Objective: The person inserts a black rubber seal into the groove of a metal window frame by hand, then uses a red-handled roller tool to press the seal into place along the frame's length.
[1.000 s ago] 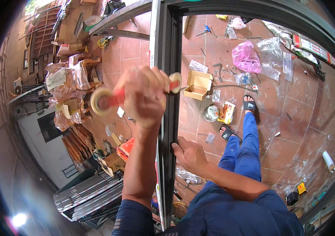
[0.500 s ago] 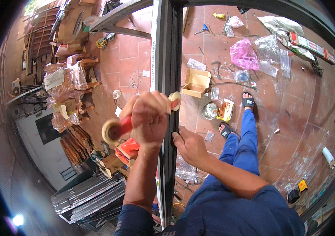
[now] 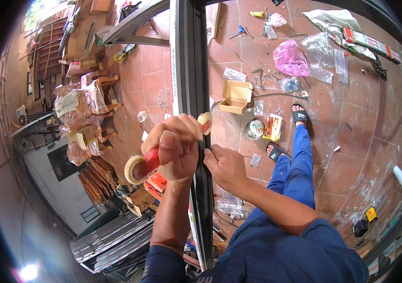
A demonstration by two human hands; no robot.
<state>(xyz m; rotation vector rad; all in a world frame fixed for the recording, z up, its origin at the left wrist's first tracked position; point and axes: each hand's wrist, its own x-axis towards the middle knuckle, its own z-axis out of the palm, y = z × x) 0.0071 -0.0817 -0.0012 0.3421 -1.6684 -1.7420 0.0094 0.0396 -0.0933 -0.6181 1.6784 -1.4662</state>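
Note:
My left hand point(image 3: 175, 146) is closed round the red handle of a double-ended roller point(image 3: 151, 159). One cream wheel point(image 3: 136, 170) sticks out at the lower left, and the other lies over the dark metal bar point(image 3: 192, 61) of a frame, beside my knuckles. Whether that far wheel touches the bar, I cannot tell. Just below the wheel, my right hand point(image 3: 227, 165) has its thumb and curled fingers closed at the bar's right edge. Its fingertips are partly hidden. A white strip with print point(image 3: 173, 70) runs along the bar's left side.
On the tiled floor to the right are an open cardboard box point(image 3: 235, 96), a round metal tin point(image 3: 254, 128) and a pink plastic bag point(image 3: 289, 57). Wrapped wooden furniture point(image 3: 80, 106) stands at the left. A stack of metal lengths point(image 3: 111, 240) lies at the lower left.
The view has shifted slightly, with the bar's upper part farther left. The roller's near wheel sits slightly lower beside my left hand. Both hands keep their grip.

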